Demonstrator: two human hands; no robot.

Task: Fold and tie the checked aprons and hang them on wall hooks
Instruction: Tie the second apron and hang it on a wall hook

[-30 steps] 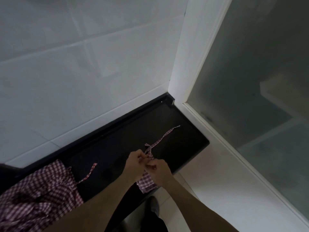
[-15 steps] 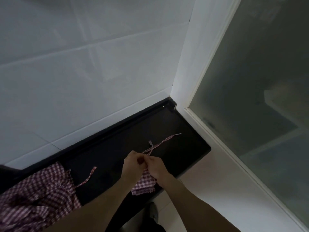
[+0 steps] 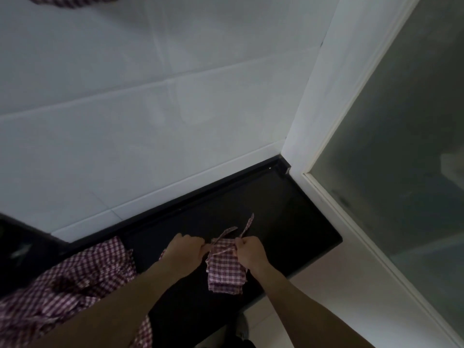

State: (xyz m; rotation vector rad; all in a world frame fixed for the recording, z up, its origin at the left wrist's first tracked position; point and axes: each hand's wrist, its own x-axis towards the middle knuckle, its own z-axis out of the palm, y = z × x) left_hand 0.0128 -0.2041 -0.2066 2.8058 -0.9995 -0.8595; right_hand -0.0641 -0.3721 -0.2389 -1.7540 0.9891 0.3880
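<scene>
A small folded red-and-white checked apron [image 3: 226, 270] lies on the black counter [image 3: 288, 222], its lower edge hanging past the front. My left hand [image 3: 185, 252] pinches one apron strap at the bundle's upper left. My right hand [image 3: 248, 252] grips the other strap at the upper right. The two hands are apart, with the strap stretched across the top of the bundle. Two loose strap ends [image 3: 247, 226] stick up beyond my right hand. A second checked apron [image 3: 65, 285] lies crumpled at the left.
White wall tiles [image 3: 150, 109] rise behind the counter. More checked cloth [image 3: 70, 0] hangs at the top left edge of the wall. A frosted glass door [image 3: 401, 146] in a white frame stands at the right. Pale floor [image 3: 326, 280] lies below the counter's end.
My hands have drawn apart sideways, pulling the straps tight across the folded bundle. The long loose strap on the counter has shortened to two short ends. The camera has tilted up.
</scene>
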